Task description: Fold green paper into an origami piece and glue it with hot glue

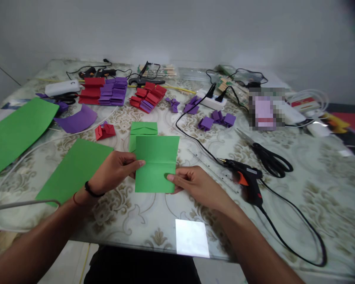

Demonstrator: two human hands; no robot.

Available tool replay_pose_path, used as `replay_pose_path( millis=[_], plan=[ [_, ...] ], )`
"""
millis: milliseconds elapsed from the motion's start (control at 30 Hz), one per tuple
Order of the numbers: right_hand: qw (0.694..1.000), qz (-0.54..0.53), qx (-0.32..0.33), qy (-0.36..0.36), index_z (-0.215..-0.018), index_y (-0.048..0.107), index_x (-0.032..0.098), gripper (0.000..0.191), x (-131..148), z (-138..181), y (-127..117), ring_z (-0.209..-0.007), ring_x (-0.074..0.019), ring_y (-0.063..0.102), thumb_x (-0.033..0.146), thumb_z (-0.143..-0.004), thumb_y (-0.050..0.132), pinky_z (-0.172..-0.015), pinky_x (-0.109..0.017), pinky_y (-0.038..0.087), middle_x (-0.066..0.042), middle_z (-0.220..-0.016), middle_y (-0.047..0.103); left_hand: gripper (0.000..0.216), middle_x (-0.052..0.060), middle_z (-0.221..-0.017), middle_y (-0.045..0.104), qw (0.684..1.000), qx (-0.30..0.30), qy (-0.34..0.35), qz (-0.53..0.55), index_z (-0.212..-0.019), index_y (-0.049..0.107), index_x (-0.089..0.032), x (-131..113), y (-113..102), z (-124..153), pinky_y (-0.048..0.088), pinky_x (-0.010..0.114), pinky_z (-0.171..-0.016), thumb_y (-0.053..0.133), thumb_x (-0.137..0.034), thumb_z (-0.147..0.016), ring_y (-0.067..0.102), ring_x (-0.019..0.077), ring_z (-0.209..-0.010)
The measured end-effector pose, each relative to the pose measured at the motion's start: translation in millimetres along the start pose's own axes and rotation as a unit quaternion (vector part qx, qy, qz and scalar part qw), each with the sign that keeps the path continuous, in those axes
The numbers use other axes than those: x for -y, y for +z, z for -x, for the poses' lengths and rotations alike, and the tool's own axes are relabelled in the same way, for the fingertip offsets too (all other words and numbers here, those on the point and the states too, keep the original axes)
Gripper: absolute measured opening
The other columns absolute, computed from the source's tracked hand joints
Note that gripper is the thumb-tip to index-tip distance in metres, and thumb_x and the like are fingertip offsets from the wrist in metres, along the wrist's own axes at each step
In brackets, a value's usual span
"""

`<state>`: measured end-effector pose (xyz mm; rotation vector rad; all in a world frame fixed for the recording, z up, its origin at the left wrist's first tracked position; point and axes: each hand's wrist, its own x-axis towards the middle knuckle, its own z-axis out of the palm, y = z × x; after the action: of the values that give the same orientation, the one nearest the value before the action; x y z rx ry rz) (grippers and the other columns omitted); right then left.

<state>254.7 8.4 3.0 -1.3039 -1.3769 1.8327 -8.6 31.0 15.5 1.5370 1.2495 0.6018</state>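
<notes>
Between my hands is a green sheet of paper, with a crease running across its middle. My left hand pinches its left edge, thumb on the face. My right hand grips the lower right edge the same way, fingers hidden behind. Just beyond the sheet lies a folded green paper piece, partly covered by it. A flat green sheet rests under and beside my left wrist. Left of the folded piece sits a small red folded paper piece.
A black glue gun with a looping cord lies at right, near black scissors and a clear ruler. Red and purple folded papers stand at the back. A white power strip has plugs in it. A large green sheet lies far left.
</notes>
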Motion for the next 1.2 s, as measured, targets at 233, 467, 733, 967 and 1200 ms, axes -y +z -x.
replay_pose_path(
  millis=[233,467,733,967,1200],
  plan=[
    [1.000,0.003,0.003,0.015,-0.075,0.072,0.017,0.059,-1,-1,-2,-0.074,-0.0208,0.078,0.076,-0.074,0.080,-0.072,-0.032,0.062,-0.003,-0.073,0.074,0.046,-0.002,-0.059,0.055,1.000,-0.010,-0.016,-0.007,-0.065,0.060,-0.017,-3,1,-1,0.047,0.022,-0.055,0.066,-0.056,-0.090,0.061,0.0138,-0.059],
    [0.999,-0.017,0.023,0.028,-0.076,0.070,0.017,0.057,-1,-1,0,-0.074,-0.0218,0.081,0.073,-0.075,0.081,-0.073,-0.032,0.064,-0.006,-0.074,0.079,0.046,-0.003,-0.058,0.054,0.999,-0.036,-0.011,0.008,-0.063,0.060,-0.017,-3,-1,0,0.052,0.023,-0.057,0.070,-0.054,-0.088,0.064,0.0148,-0.059],
    [0.999,-0.034,0.012,0.029,-0.076,0.066,0.018,0.055,-1,-1,2,-0.066,-0.0173,0.078,0.071,-0.072,0.084,-0.066,-0.027,0.060,-0.003,-0.071,0.077,0.047,-0.004,-0.058,0.052,0.998,-0.054,-0.009,0.032,-0.062,0.058,-0.017,-2,0,-1,0.052,0.022,-0.056,0.072,-0.054,-0.087,0.060,0.0126,-0.057],
    [0.999,-0.024,0.018,0.037,-0.073,0.060,0.019,0.059,0,1,2,-0.067,-0.0184,0.074,0.074,-0.071,0.082,-0.065,-0.030,0.057,-0.004,-0.074,0.075,0.043,-0.003,-0.065,0.053,0.996,-0.056,-0.011,0.072,-0.069,0.063,-0.016,3,2,-2,0.055,0.025,-0.060,0.073,-0.054,-0.088,0.055,0.0119,-0.061],
    [0.993,0.060,-0.068,-0.070,-0.075,0.062,0.019,0.054,0,1,4,-0.060,-0.0128,0.048,0.071,-0.090,0.067,-0.055,-0.027,0.036,0.003,-0.065,0.053,0.046,-0.003,-0.059,0.052,0.998,-0.047,0.003,0.037,-0.063,0.060,-0.017,-1,10,1,0.046,0.022,-0.054,0.072,-0.054,-0.088,0.053,0.0116,-0.058]
  ],
)
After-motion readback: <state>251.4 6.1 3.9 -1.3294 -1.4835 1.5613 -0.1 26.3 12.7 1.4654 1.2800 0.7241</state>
